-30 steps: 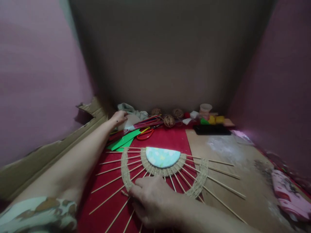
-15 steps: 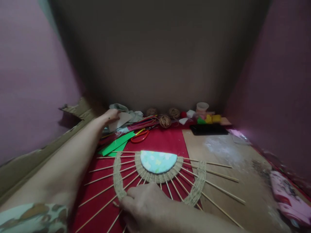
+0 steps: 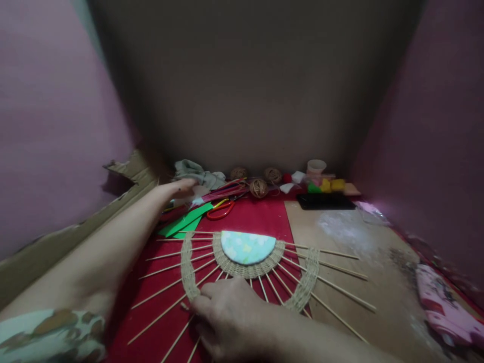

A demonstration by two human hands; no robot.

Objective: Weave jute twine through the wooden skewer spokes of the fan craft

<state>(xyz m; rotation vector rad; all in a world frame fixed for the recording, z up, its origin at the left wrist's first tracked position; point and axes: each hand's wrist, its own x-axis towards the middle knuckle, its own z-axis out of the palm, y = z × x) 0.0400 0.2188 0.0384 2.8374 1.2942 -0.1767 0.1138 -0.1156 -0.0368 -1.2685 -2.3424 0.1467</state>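
Note:
A half-round fan frame of thin sticks lies over red cloth, with a blue floral half-circle at its centre. Woven cord bands curve around it. My right hand is closed on the lower left part of the outer woven band, its fingertips partly hidden. At the back left, my left hand reaches among the craft materials beside a grey-green cloth; its fingers are too small and blurred to make out. Green sheets and red-handled scissors lie below that hand.
Twine balls, a white cup and a black phone stand or lie along the back. A pink glue gun is at the right. Cardboard edges the left side.
My left hand has moved slightly right and down, and the pale piece at its fingers now shows less. My right hand stays on the band. The view has shifted slightly.

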